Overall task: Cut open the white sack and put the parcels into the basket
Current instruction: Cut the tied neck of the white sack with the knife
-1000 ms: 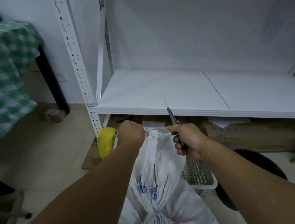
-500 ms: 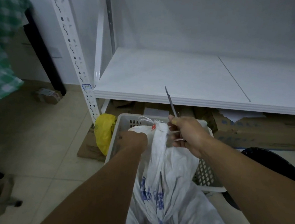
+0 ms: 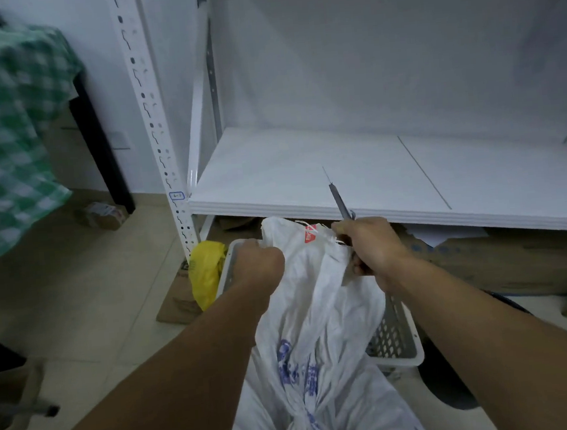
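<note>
White sack [image 3: 311, 308] neck between hands: left hand [image 3: 259, 265] grips it, right hand [image 3: 370, 245] grips knife [image 3: 339, 203].

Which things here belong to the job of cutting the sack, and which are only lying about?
Job in hand: white sack, gripped near its top by the left hand; knife, held in the right hand; basket.
Lying about: yellow bag, flat cardboard, small box, green checked cloth, white shelf.

Tan tile floor [image 3: 87, 300] with a white shelf [image 3: 306, 178] standing on it.
A yellow bag [image 3: 206, 273] sits by the shelf's left leg, and flat cardboard [image 3: 175, 306] lies there too. A gray basket [image 3: 398, 345] sits in front of the shelf. Brown boxes [image 3: 519, 262] lie under the shelf. A small box [image 3: 102, 215] lies left of the shelf.
</note>
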